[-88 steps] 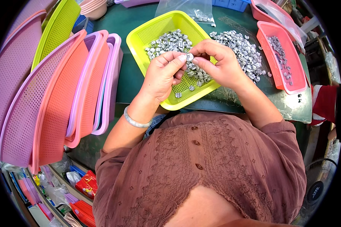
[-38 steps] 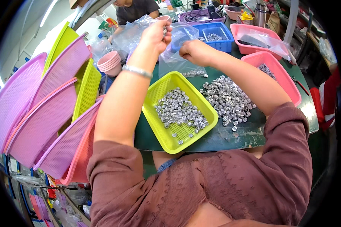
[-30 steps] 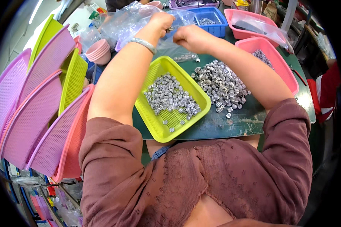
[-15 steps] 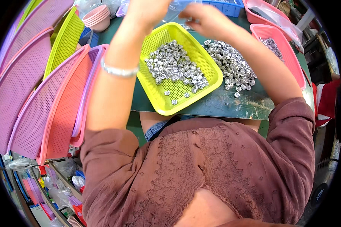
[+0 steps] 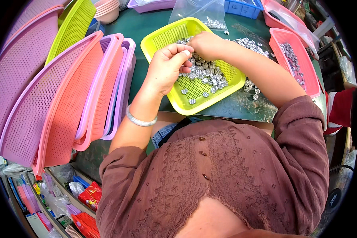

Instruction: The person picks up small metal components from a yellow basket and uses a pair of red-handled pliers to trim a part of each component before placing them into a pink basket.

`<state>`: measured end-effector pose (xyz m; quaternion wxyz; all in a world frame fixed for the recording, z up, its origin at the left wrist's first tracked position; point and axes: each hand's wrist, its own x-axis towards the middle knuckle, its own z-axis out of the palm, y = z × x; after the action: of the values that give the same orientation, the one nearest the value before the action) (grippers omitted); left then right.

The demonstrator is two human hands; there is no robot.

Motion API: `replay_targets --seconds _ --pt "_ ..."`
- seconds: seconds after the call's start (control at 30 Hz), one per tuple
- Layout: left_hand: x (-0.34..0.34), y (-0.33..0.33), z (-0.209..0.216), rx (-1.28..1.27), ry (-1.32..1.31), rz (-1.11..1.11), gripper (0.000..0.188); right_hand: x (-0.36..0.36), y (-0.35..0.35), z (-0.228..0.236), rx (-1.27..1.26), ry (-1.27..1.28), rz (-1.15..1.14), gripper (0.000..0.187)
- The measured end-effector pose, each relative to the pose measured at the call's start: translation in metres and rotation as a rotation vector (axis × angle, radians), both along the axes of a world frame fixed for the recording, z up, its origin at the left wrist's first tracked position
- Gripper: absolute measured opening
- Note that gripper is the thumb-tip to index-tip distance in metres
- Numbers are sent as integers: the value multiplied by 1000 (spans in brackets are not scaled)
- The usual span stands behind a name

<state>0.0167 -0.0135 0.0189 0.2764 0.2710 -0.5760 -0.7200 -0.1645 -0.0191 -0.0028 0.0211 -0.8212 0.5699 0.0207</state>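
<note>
A yellow-green mesh basket (image 5: 177,104) stands on the table in front of me, holding many small, round, silver-and-dark striped beads (image 5: 216,75). Over its left part is my left hand (image 5: 168,67), its thumb pressed to the curled forefinger; anything pinched there is too small to make out. My right hand (image 5: 207,45) is curled low over the beads at the basket's far side, close to the left fingertips. Its own fingertips are hidden. Beyond the basket lies a clear plastic bag (image 5: 198,12) with similar beads inside. More loose beads (image 5: 252,47) lie right of the basket, partly behind my right forearm.
A pink basket (image 5: 314,81) with small pieces stands at the right, near another pink container (image 5: 283,18) holding plastic. At the back is a blue bin (image 5: 244,8). Stacked purple, coral and green baskets (image 5: 71,99) lean along the left. The green table's front edge (image 5: 242,113) is near my lap.
Both hands have come back from the plastic bag at the far side to the beads in the green basket. The bag now lies untouched. The view has shifted slightly.
</note>
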Motion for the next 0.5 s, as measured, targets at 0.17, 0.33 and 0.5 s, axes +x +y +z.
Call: replay_targets --seconds 0.17,0.33,0.5 --pt "-2 7 -14 56 71 129 18 -7 29 15 -174 -540 57 20" --pt "-5 13 -16 90 45 84 16 10 64 23 -180 -1079 -127 18" --pt "-6 19 -17 126 125 62 13 21 81 14 -195 -1264 -249 18"
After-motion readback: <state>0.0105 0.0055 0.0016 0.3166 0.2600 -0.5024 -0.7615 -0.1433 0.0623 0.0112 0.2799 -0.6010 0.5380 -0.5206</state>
